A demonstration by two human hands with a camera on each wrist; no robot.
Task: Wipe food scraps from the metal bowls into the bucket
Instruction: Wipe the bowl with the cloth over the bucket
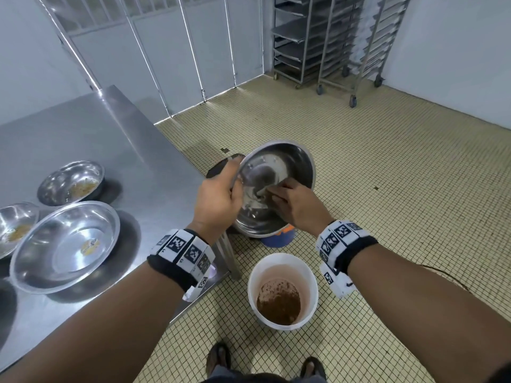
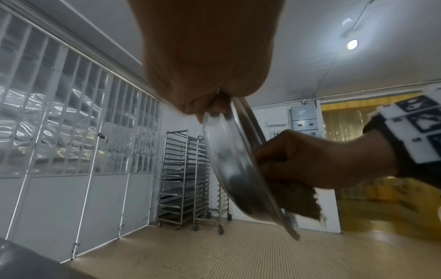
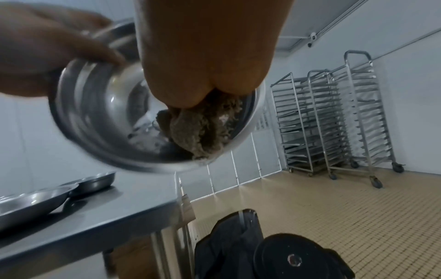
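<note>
Left hand (image 1: 218, 201): clamped on the rim of a metal bowl (image 1: 293, 161), held tilted in the air past the table corner, opening turned toward the wearer. Right hand (image 1: 297, 204): inside the bowl, fingers closed round a brownish cloth (image 3: 200, 128) pressed against the inner wall. Bowl interior: mostly clean, streaked with smears near the cloth.

White bucket (image 1: 255, 275): upright on the floor, nearer the wearer than the held bowl, brown scraps at the bottom. Blue and orange container (image 1: 279, 239): on the floor directly under the bowl, mostly hidden by it.

Steel table (image 1: 91, 134): left side of the head view, brushed surface with reflections. On it, three more bowls grouped near the left edge: a large one (image 1: 66, 244) with a small yellowish patch, a smaller one (image 1: 72, 182) behind with crumbs, a third (image 1: 16, 225) cut by the frame edge, also with crumbs.

Floor (image 1: 387, 217): small pale yellow tiles, dark grout. Back wall: white panels with barred upper sections. Far right corner: wheeled tray racks (image 1: 326, 42) standing side by side. Dark bag (image 3: 229, 245): on the floor beside the table leg, seen from the right wrist.
</note>
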